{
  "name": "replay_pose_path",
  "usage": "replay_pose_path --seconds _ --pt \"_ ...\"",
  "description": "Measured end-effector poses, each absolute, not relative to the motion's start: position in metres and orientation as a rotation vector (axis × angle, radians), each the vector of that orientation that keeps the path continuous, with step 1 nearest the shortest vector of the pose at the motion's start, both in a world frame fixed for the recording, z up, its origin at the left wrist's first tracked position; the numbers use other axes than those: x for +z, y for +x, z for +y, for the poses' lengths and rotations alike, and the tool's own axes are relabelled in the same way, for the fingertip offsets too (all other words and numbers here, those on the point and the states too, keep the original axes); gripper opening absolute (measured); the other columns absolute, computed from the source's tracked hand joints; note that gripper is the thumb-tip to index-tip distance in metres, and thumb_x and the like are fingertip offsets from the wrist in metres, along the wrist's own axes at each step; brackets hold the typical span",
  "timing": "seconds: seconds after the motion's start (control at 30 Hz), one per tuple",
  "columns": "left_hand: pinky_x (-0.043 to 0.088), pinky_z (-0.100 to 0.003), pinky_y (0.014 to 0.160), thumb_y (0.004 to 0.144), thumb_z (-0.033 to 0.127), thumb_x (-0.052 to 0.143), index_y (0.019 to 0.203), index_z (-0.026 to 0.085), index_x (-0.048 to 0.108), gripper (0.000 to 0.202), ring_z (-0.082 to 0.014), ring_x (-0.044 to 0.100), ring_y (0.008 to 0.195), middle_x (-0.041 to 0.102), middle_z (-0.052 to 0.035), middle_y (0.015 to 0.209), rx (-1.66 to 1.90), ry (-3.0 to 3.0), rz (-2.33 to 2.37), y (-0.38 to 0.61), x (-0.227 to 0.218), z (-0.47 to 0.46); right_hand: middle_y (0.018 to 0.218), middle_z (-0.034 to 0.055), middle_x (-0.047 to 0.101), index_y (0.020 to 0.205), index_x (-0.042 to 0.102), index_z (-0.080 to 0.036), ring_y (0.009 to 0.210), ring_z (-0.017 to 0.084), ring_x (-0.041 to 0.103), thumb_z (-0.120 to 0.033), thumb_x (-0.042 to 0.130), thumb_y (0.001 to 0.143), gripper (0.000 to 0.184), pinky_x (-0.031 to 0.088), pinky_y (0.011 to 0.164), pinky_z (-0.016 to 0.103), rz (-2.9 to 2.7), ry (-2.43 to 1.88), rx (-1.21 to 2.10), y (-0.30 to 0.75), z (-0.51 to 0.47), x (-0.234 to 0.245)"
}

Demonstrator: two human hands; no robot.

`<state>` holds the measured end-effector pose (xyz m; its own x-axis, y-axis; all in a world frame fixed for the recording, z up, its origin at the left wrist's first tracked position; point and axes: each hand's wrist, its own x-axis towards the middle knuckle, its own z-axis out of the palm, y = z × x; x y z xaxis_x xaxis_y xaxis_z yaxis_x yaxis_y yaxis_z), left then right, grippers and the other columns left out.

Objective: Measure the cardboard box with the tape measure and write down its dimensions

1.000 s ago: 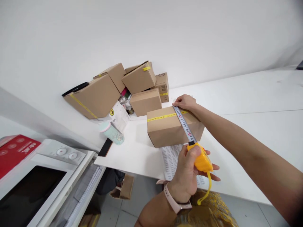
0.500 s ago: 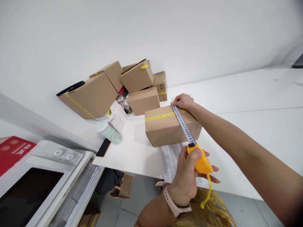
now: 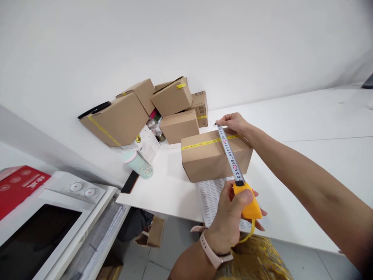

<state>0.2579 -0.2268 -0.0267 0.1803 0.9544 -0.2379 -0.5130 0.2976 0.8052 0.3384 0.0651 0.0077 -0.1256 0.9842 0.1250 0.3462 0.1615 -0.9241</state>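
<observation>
A cardboard box [image 3: 204, 161] sealed with yellow tape sits on the white table [image 3: 305, 163], on top of a printed paper sheet [image 3: 210, 196]. My left hand [image 3: 230, 217] grips a yellow tape measure case [image 3: 247, 202] just off the box's near edge. The steel blade [image 3: 230, 153] runs across the box top. My right hand [image 3: 234, 122] pinches the blade's end above the box's far edge, slightly lifted off it.
A pile of several cardboard boxes [image 3: 145, 109] lies against the wall at the back left. A mint green cup [image 3: 136, 163] and a black phone [image 3: 129, 181] lie near the table's left edge. A white machine with a dark screen [image 3: 43, 229] stands at the left.
The blade has been pulled out a little further, and my right hand has lifted its end slightly off the box's far edge. My left hand moved a bit toward me.
</observation>
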Motion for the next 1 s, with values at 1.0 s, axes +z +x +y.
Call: replay_pose_path --seconds 1.0 --pt "0.057 -0.039 0.090 0.068 0.045 0.090 0.149 0.032 0.038 0.097 -0.0217 0.069 0.100 0.043 -0.0158 0.155 1.748 0.949 1.362 0.098 -0.119 -0.229 0.147 0.0132 0.059 0.130 0.064 -0.024 0.136 0.033 0.054 -0.040 0.065 0.083 0.050 0.041 0.113 0.054 -1.214 -1.386 1.015 0.418 -0.096 -0.174"
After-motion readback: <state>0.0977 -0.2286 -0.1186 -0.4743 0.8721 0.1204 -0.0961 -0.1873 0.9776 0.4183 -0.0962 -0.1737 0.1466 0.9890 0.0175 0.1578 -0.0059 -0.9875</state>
